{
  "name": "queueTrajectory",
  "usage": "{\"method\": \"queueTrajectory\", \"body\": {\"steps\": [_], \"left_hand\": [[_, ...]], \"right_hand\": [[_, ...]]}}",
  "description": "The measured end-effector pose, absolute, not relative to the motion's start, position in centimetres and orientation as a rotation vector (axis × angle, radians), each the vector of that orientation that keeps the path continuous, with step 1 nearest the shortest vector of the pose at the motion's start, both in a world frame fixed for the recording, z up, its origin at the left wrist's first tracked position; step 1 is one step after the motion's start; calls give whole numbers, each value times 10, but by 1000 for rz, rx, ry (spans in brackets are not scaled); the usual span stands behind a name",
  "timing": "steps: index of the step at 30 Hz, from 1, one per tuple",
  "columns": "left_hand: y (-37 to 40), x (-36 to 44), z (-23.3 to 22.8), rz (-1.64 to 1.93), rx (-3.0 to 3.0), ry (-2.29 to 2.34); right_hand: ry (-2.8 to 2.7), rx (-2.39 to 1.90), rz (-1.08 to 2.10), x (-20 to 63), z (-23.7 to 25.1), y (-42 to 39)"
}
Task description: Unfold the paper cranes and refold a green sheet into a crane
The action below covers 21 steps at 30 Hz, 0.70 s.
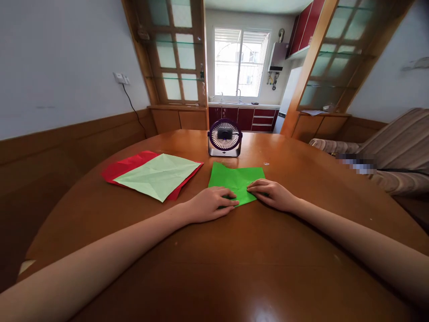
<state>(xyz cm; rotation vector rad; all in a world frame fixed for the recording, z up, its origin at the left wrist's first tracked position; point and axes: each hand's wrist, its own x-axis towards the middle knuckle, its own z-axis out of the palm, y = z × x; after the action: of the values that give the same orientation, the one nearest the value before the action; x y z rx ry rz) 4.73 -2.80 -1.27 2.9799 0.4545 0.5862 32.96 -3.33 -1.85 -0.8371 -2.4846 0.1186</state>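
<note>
Wooden round table (234, 268) fronts a sunlit kitchen window (240, 62).

Both bare forearms reach forward from the lower corners and converge toward centre, palms down. Left hand (212, 203) lies flat, fingers extended and pointing right, fingertips pressed down. Right hand (273, 193) mirrors it, fingers pointing left and slightly curled, with its fingertips just short of the left hand's and a small gap between the two hands.
</note>
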Motion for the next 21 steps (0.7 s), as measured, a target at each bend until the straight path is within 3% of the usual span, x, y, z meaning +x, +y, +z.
{"method": "queueTrajectory", "body": {"steps": [10, 21], "left_hand": [[-39, 7, -1, 563, 2970, 436], [-29, 1, -1, 558, 2583, 512]], "right_hand": [[-2483, -828, 115, 327, -18, -34], [-2476, -820, 119, 327, -18, -34]]}}
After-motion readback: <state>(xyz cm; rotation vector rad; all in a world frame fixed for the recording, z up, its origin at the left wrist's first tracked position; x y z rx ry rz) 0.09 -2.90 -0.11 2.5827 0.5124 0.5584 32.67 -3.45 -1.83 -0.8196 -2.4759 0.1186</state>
